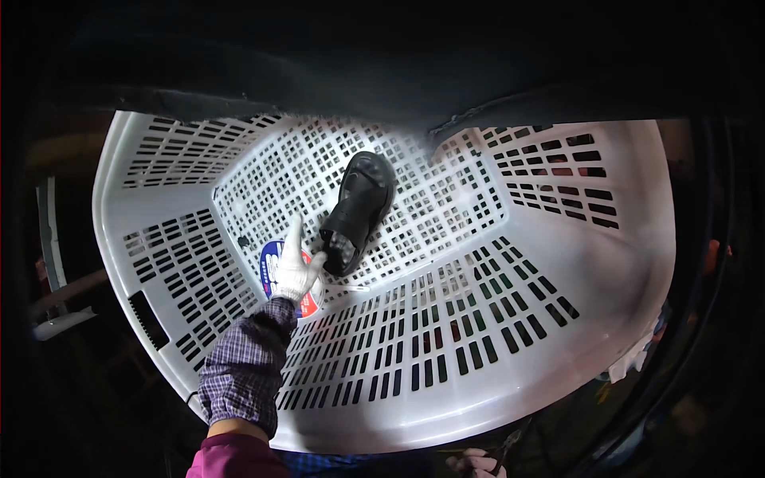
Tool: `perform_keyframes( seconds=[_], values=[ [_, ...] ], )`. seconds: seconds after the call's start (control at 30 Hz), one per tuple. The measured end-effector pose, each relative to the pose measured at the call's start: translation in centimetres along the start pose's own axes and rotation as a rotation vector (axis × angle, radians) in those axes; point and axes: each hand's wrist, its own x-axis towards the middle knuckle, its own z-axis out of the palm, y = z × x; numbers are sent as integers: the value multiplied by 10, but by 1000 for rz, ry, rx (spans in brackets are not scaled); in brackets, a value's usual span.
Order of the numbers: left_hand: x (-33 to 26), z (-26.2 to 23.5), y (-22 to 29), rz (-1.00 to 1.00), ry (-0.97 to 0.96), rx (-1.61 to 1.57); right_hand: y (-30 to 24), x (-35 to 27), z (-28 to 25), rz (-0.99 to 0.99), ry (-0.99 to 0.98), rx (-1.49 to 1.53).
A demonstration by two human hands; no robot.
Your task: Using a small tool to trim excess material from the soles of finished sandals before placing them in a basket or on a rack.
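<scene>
Darkness hides everything outside the white basket (pixel 558 263). The gloved left hand (pixel 296 271) pinches the black shoe's (pixel 358 209) heel, the shoe lying just beyond it; the right hand (pixel 476 462) is cut off, its grip unclear.

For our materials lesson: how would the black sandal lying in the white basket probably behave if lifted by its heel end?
The black sandal looks thick-soled, so it would probably stay fairly stiff, with only the straps flexing. It seems light enough for the gloved left hand at its heel. Lying flat on the basket floor, it should slide, not roll.

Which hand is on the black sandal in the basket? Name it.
The left hand, white-gloved, touching the black sandal; the right hand is outside the white plastic basket.
</scene>
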Motion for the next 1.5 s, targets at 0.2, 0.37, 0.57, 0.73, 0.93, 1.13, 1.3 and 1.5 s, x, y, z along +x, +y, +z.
perform_keyframes(
  seconds=[0.2,0.37,0.57,0.73,0.93,1.13,1.3,1.5],
  values=[
    [72,50,-1,-440,-247,407,5,5,6,-34,-38,-37],
    [26,3,75,-292,-358,-397,-6,-19,3,-102,-56,-115],
    [-65,-106,179,-522,-624,-1419,-30,-53,33,-412,-180,-171],
    [-141,-156,254,-270,-484,-1159,-61,-106,60,-539,-477,-323],
    [-202,-194,316,-107,-420,-1136,-75,-172,87,-704,-663,-458],
    [-283,-216,347,384,-79,-43,-62,-198,98,-909,-411,-557],
    [-314,-251,404,663,-92,-178,-66,-174,45,-777,-510,-172],
    [-329,-247,390,646,-225,-443,-50,-180,12,111,-1149,572]
  ],
)
